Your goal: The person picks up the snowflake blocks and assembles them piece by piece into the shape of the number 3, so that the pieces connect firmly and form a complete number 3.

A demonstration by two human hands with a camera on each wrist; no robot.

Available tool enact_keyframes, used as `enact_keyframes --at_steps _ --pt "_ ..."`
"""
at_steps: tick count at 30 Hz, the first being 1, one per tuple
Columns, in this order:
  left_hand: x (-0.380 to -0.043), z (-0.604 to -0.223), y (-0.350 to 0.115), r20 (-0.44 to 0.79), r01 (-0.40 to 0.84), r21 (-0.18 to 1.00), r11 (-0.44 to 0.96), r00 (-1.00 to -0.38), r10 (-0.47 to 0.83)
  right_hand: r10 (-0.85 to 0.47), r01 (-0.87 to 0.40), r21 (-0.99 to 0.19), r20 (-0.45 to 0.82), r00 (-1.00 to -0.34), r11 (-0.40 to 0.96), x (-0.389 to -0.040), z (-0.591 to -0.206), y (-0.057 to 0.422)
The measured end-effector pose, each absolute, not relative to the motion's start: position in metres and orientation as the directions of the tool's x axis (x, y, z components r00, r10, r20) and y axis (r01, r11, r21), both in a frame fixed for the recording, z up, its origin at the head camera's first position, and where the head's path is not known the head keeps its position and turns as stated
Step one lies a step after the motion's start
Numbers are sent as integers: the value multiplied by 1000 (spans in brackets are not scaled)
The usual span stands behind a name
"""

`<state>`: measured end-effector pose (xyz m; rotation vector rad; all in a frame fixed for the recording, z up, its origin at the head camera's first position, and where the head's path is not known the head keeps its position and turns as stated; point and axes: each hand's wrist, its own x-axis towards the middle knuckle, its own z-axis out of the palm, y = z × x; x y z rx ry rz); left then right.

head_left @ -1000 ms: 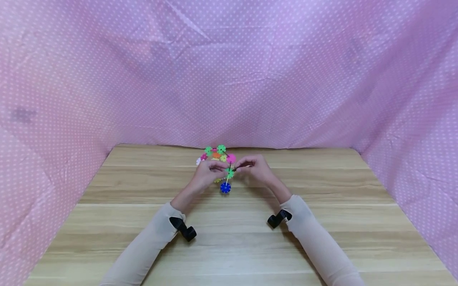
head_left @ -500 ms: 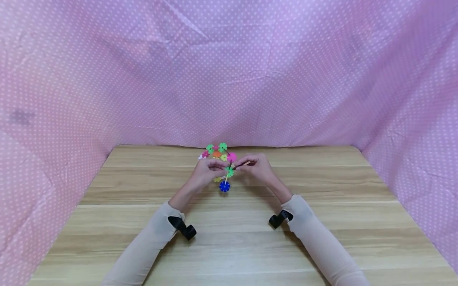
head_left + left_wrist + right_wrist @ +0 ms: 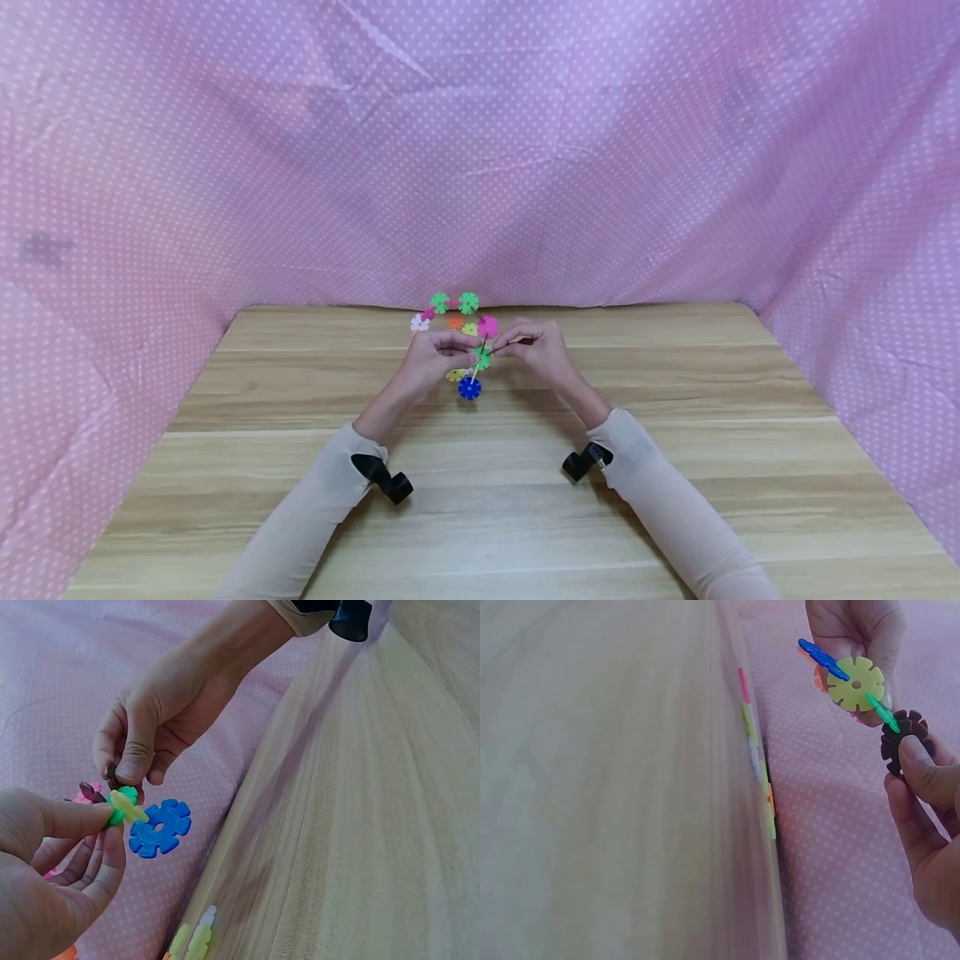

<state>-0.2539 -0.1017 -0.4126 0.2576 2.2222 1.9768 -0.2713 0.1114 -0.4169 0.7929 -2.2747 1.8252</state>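
A chain of slotted plastic discs is held up between the hands. My left hand (image 3: 429, 360) pinches its green disc (image 3: 482, 359) between thumb and fingers. In the right wrist view, my right hand (image 3: 937, 825) pinches a dark brown disc (image 3: 894, 746) right at the green disc's edge. A yellow disc (image 3: 849, 691) links the green one to a blue disc (image 3: 160, 829), which hangs at the near end. Beyond the left hand, the chain runs through a pink disc (image 3: 487, 327) to green discs (image 3: 468, 302) and a white disc (image 3: 420, 322). Left fingers hide part of it.
Loose discs lie on the wooden table (image 3: 480, 500) behind the hands, among them an orange disc (image 3: 455, 322) and a yellow disc (image 3: 456, 376). A pink dotted cloth (image 3: 480, 167) hangs along the table's back and sides.
The chain's far green discs have risen slightly in the head view, and the white disc shows more fully. Both hands stay nearly in place, still pinching their discs.
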Motion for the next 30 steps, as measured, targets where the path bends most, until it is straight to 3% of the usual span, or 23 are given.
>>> enact_keyframes --at_steps 30 --pt "-249 -405 -97 23 20 1000 -18 -978 207 -197 -511 -855 489 -850 83 -263 -412 103"
